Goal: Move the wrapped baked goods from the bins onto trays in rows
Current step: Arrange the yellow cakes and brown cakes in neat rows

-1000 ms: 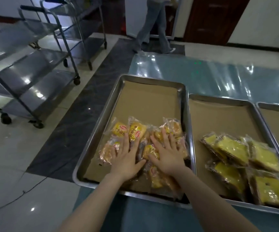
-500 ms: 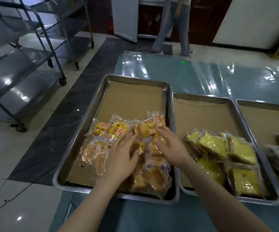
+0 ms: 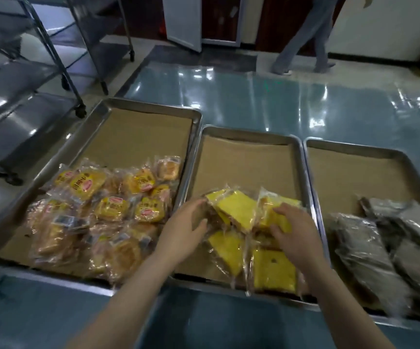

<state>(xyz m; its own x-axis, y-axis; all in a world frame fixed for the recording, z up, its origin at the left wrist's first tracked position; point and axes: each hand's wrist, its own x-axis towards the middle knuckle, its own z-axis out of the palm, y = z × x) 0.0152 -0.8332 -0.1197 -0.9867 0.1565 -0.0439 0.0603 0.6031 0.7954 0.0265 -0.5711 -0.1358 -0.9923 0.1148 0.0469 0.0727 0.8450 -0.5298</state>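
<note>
Three steel trays lined with brown paper stand side by side on a blue table. The left tray [image 3: 151, 109] holds several wrapped round golden cakes [image 3: 108, 197]. The middle tray [image 3: 251, 133] holds several wrapped yellow cake slices [image 3: 236, 210]. The right tray [image 3: 370, 147] holds several dark wrapped packs [image 3: 370, 245]. My left hand [image 3: 183, 227] touches the left edge of the yellow slices, its fingers curled against a wrapper. My right hand [image 3: 294, 233] rests on top of the slices at the right, fingers bent over a pack.
Steel shelf trolleys [image 3: 40, 71] stand on the floor to the left. A person [image 3: 304, 41] walks past the far end of the table, by a doorway. The far halves of all three trays show bare brown paper.
Both hands left the golden cakes in the left tray and moved right to the yellow slices in the middle tray. The view shifted right, showing the third tray. The person walked right.
</note>
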